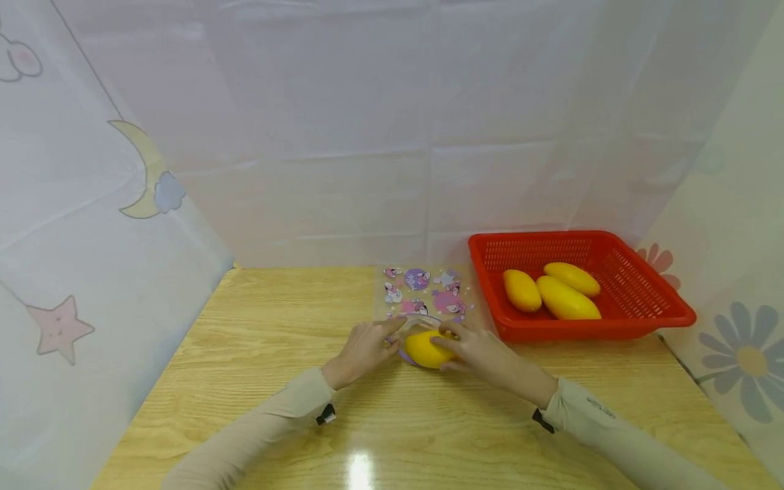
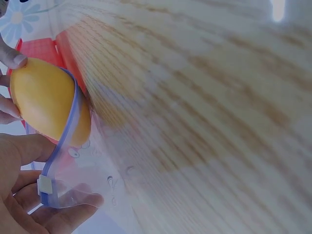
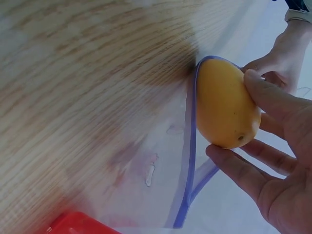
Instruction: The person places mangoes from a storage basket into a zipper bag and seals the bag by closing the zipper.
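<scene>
A yellow mango (image 1: 427, 350) lies partly inside the mouth of a clear printed zip bag (image 1: 416, 286), which is flat on the table at its far part. My right hand (image 1: 486, 357) grips the mango at its outer end, thumb and fingers spread round it, as the right wrist view shows. My left hand (image 1: 366, 348) holds the bag's opening at the left. In the left wrist view its fingers (image 2: 78, 209) show through the film by the white slider (image 2: 45, 184), and the purple zip edge (image 3: 190, 117) curves round the mango in the right wrist view.
A red plastic basket (image 1: 588, 330) stands at the back right, just beyond the bag. Three more mangoes (image 1: 566, 299) lie in it. The wooden table (image 1: 275, 299) meets a sheet-covered wall (image 1: 337, 204) behind, with printed sheets at both sides.
</scene>
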A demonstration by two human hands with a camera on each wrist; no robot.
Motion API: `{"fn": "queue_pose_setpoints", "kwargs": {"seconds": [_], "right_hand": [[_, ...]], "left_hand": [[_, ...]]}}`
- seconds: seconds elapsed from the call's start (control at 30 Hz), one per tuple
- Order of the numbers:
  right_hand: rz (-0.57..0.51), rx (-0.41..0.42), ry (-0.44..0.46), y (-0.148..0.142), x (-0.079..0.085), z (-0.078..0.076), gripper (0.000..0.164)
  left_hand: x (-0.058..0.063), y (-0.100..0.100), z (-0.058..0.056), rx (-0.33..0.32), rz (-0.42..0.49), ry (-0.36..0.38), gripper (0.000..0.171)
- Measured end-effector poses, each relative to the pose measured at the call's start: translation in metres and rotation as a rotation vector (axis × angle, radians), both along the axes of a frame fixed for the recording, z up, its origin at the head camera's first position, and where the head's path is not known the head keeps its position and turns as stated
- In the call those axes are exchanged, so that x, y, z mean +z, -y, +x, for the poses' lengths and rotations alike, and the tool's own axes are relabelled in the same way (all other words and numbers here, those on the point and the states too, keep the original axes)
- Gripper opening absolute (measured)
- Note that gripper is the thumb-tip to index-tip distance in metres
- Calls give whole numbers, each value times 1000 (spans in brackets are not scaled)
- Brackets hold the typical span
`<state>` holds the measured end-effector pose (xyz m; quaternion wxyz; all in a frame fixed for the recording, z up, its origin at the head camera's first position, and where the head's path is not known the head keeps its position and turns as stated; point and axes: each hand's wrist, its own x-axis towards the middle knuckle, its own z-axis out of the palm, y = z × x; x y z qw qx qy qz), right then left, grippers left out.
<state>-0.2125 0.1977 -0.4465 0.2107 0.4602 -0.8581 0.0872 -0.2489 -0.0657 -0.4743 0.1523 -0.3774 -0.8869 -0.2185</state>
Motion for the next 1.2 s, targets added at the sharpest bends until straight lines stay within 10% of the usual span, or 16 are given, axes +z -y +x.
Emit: {"fn": "queue_pose_setpoints", "kwargs": {"seconds": [0.87,1.2], "right_hand": [[167,-89,-174,12,4,-9,29],[68,-66,-150,16,6,-8,17]], "left_hand": [[1,-1,-1,-4,-15,-30,44],[1,-1,0,0,-19,-2,45]]}}
